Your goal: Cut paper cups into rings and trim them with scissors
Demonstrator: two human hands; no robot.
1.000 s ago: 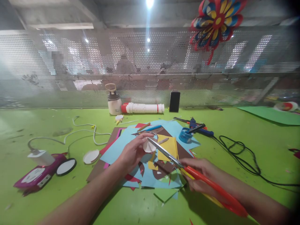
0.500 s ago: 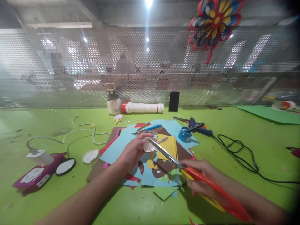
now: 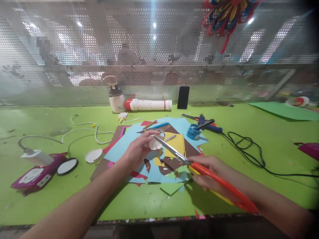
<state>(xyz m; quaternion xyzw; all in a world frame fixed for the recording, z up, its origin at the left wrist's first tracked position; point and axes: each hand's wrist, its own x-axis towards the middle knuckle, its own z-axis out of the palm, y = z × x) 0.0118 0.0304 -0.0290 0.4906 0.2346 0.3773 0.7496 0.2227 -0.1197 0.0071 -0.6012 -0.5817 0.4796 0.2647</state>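
Note:
My left hand (image 3: 138, 148) pinches a small round white piece (image 3: 155, 142), apparently paper, above the stack of coloured sheets. Scissors (image 3: 178, 155) with red and yellow handles are in my right hand (image 3: 208, 172), its fingers wrapped around the grips. Their blades point up and left, the tips against or just in front of the white piece; I cannot tell whether they cut into it. Below lie light blue sheets (image 3: 119, 146), a brown sheet (image 3: 191, 148), a folded yellow paper (image 3: 175, 148) and several coloured scraps. A blue pen (image 3: 160, 125) and a brown pencil (image 3: 150, 124) rest behind my left hand.
Right of the papers are a blue tape roll (image 3: 193, 132) and a blue glue gun (image 3: 210, 126) with a black cord. At left sits a purple power strip (image 3: 40, 172) with a white charger. Behind stand a bottle (image 3: 116, 101), a white tube (image 3: 152, 105) and a phone (image 3: 183, 97).
The view has tipped downward, so everything sits higher and the table's front edge shows. My hands keep nearly the same hold on the white piece and the scissors.

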